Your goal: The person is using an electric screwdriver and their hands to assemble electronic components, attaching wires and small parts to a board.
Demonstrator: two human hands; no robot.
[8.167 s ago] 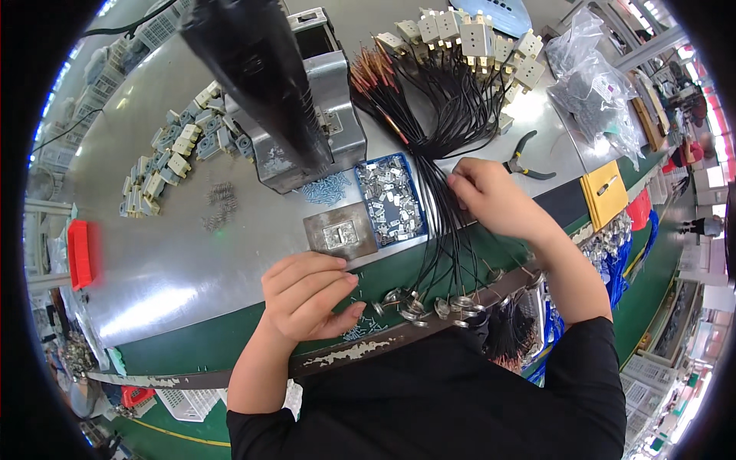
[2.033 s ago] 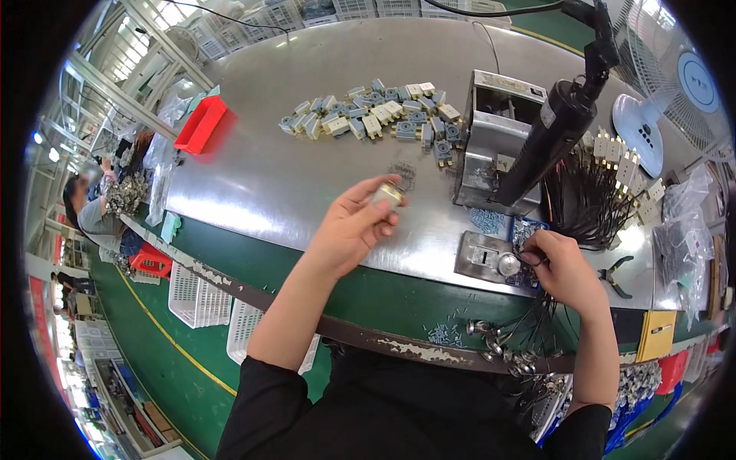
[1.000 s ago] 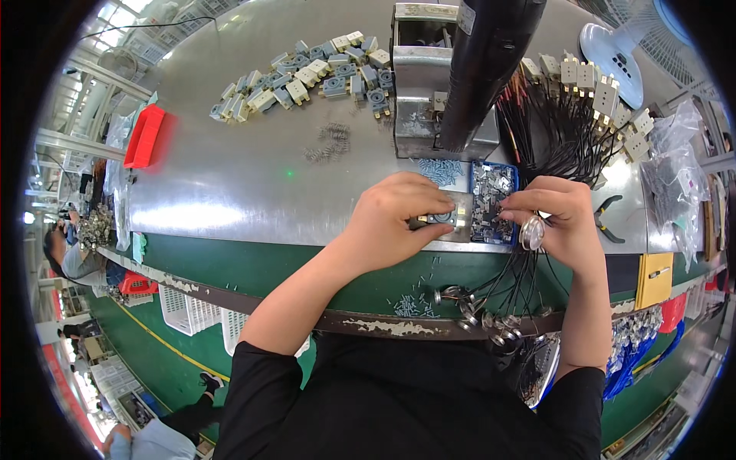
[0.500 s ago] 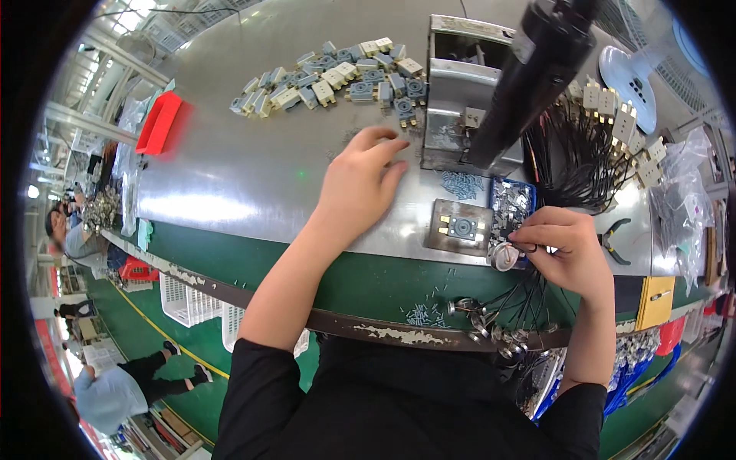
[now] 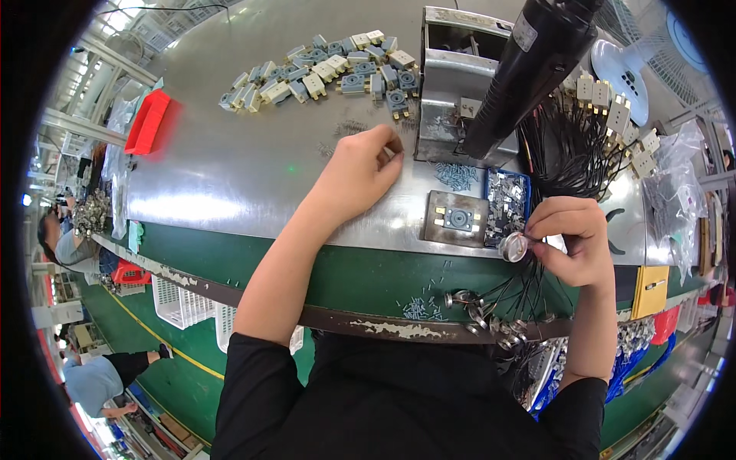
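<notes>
My left hand (image 5: 356, 175) hovers over the steel tabletop, its fingertips curled in to meet the thumb; whatever they may hold is too small to make out. Beside it lies a scatter of tiny thin metal parts (image 5: 351, 127), possibly springs. Between thumb and fingers of my right hand (image 5: 575, 239) is a round silver metal part (image 5: 513, 247), held at the near end of a blue tray (image 5: 526, 201) of small metal pieces. Left of that tray, a grey plug housing (image 5: 458, 219) with brass pins sits in a flat metal fixture (image 5: 435, 230).
Grey and cream plug housings (image 5: 322, 69) lie heaped at the back. A black cylindrical tool (image 5: 529, 77) slants over a metal box (image 5: 460, 69). Blue screws (image 5: 458, 176), black cables (image 5: 571, 153), pliers (image 5: 616, 230) and wired metal discs (image 5: 479, 310) surround the right hand. A red bin (image 5: 147, 123) stands left.
My left hand's fingers have drawn together from a looser spread. The round metal part has shifted slightly up and right with my right hand and turned its face. The view has shifted a little.
</notes>
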